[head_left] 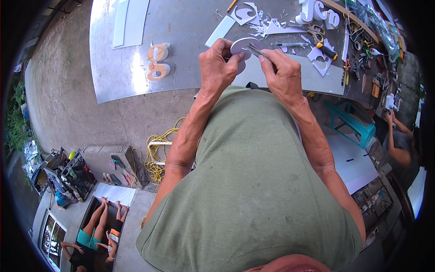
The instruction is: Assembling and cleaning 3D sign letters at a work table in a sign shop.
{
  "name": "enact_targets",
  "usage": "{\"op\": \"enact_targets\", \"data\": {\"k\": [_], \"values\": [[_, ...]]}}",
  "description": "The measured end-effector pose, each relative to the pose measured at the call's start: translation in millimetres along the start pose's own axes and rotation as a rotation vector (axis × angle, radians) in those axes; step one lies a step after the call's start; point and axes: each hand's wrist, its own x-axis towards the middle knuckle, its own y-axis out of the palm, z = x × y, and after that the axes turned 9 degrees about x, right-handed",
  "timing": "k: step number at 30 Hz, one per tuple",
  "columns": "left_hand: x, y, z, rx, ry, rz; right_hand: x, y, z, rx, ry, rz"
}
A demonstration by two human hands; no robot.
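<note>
My left hand (217, 65) pinches a white rounded cutout (240, 45) between thumb and fingers, above the near edge of the metal table (181, 50). A slim grey metal tool (257, 51) is gripped in my right hand (284, 75); its tip meets the face of the cutout, and its exact kind is hard to make out. A curved white piece with a brown face (157, 62) lies to the left. Beyond my hands are white offcuts (283, 28), scissors (316, 32) and a yellow-and-black utility knife (327, 51).
White cut-out letters (317, 12) stand at the far right of the table, near tangled cables and hand tools (358, 41). A teal stool (351, 120) is at right, beside another person (398, 140). Yellow cord (156, 156) lies on the ground. Two people (97, 231) are at lower left.
</note>
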Motion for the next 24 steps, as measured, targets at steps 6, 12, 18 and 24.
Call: {"op": "enact_targets", "data": {"k": [6, 12, 18, 24], "values": [[-0.8, -2.3, -0.7, -0.068, -0.002, 0.026, 3.7, -8.7, -7.8, 0.907, 0.685, 0.066], [0.1, -1.3, 4.3, -0.361, -0.011, 0.120, -0.4, -7.1, -9.0, 1.177, 0.745, 0.048], [0.2, 3.2, -1.5, -0.485, 0.063, 0.180, -4.5, -7.9, -10.5, 1.238, 0.757, 0.012], [3.3, -6.1, -8.5, -0.193, -0.023, 0.321, -2.5, -15.3, -2.8, 1.106, 0.771, 0.061]]}}
